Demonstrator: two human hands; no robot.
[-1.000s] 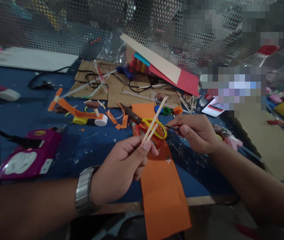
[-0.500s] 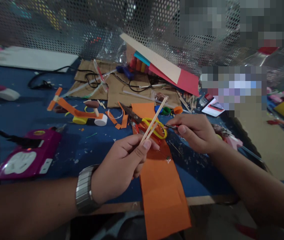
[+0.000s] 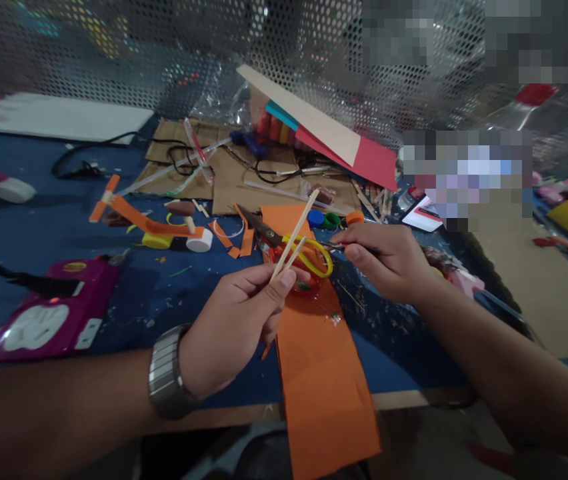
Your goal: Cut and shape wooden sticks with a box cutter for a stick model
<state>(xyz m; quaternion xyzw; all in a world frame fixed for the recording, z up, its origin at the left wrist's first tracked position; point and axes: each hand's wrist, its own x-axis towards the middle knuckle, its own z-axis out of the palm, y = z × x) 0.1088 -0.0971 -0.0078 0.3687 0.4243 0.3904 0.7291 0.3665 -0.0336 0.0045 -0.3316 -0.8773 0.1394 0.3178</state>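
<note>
Head view: left hand (image 3: 237, 320) pinches two thin wooden sticks (image 3: 294, 233), tips angled toward 1 o'clock, above orange paper strip (image 3: 321, 373). Right hand (image 3: 387, 260), at 3 o'clock of sticks, grips small dark tool (image 3: 337, 247). Step looks like joining sticks; next move calls for steady tool tip at crossing.

Two pale thin sticks (image 3: 295, 232) are pinched at their lower ends, slanting up to the right above orange paper (image 3: 320, 373); a small dark tool (image 3: 337, 247), mostly hidden, is gripped nearby.
</note>
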